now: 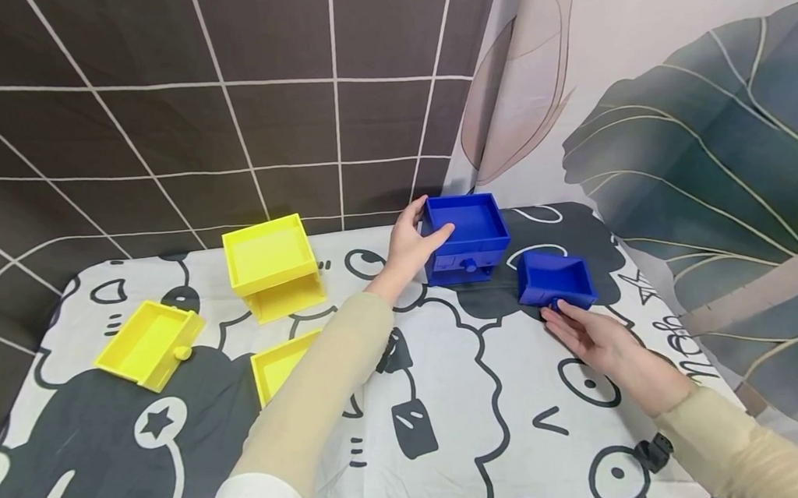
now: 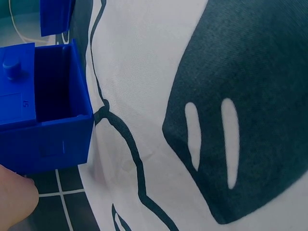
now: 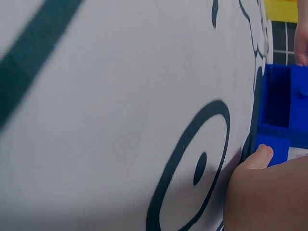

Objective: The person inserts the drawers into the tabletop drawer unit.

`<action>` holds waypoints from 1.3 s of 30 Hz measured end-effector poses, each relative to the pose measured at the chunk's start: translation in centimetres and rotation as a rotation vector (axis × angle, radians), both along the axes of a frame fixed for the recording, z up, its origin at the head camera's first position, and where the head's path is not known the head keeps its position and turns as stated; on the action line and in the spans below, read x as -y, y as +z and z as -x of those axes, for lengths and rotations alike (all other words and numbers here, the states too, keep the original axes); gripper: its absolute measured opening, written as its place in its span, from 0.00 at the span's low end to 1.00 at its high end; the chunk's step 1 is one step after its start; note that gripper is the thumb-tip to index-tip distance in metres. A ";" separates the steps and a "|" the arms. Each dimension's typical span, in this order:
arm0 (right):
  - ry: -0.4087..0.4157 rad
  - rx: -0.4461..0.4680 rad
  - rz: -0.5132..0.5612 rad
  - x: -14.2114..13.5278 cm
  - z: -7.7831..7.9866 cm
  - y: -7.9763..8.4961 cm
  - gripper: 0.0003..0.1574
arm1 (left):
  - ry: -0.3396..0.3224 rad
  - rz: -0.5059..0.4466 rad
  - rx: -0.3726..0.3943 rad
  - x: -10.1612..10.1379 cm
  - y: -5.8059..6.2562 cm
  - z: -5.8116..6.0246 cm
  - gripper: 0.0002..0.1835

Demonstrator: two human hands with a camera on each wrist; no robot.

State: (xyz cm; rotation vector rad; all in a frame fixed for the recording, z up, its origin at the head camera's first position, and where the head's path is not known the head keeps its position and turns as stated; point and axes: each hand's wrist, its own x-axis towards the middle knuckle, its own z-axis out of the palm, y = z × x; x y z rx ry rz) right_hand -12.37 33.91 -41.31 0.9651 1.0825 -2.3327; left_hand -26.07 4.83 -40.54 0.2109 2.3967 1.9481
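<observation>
A small blue cabinet point(image 1: 467, 220) stands at the back of the cloth, my left hand point(image 1: 409, 244) gripping its left side, thumb over the top rim. One knobbed drawer front fills its upper slot; the lower slot point(image 2: 53, 82) is open in the left wrist view. To its right lies a loose blue drawer point(image 1: 557, 277), open side up. My right hand point(image 1: 599, 343) is at the drawer's near side, thumb and fingers pinching around its knob. In the right wrist view the thumb lies against the drawer point(image 3: 276, 147), and the other fingers are hidden.
A yellow cabinet point(image 1: 269, 255) with an open lower compartment stands left of the blue one. One yellow drawer point(image 1: 146, 343) lies at the left; another point(image 1: 275, 368) is partly behind my left forearm. A dark gridded curtain point(image 1: 277, 126) hangs behind the cartoon-print cloth point(image 1: 444, 370).
</observation>
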 end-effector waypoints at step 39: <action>0.242 -0.111 -0.128 8.0 -2.1 -1.0 0.16 | -0.003 -0.012 0.000 0.0 -0.1 -0.1 0.41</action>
